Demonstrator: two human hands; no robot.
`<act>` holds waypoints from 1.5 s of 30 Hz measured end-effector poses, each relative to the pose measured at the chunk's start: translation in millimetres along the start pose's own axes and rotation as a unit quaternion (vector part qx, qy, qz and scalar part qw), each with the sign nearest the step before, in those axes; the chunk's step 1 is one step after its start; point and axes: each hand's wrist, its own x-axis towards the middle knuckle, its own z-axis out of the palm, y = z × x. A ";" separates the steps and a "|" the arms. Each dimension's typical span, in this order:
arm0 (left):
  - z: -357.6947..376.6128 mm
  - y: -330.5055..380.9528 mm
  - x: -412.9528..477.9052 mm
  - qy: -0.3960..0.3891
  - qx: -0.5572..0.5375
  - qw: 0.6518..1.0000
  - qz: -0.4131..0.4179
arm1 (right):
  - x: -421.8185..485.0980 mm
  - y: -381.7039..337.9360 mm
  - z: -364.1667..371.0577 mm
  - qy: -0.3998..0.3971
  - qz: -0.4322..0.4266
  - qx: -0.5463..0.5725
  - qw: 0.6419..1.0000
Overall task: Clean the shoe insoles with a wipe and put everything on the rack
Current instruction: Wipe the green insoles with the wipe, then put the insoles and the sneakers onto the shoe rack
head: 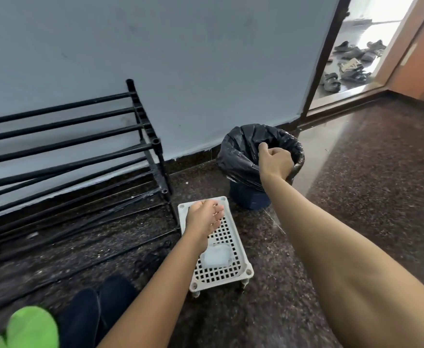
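Seen from the head camera, a person's right hand (277, 160) hangs over the mouth of a bin lined with a black bag (241, 156), its fingers curled into a fist; whether they hold anything cannot be told. The left hand (204, 218) hovers loosely half-curled, gripping nothing, above a small white perforated stand (227, 272) on the floor, where a crumpled wipe (217, 256) lies. Dark insoles (97, 307) and green ones (31, 325) lie beside the black shoe rack (62, 146).
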 end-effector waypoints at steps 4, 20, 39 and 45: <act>-42.3 16.1 -32.7 0.026 -0.020 0.999 0.017 | -50.4 -25.7 8.7 -0.044 -0.069 -0.018 0.996; -235.3 -60.2 -113.2 0.160 -0.075 0.983 -0.043 | -261.2 19.4 46.9 -0.255 -0.111 -0.134 0.951; -312.6 -231.9 -96.7 0.262 0.184 0.926 -0.198 | -368.5 199.5 71.8 -0.542 -0.062 -0.411 0.730; -306.4 -242.4 -88.1 0.296 0.159 0.922 -0.191 | -381.2 207.5 78.3 -0.503 -0.029 -0.386 0.773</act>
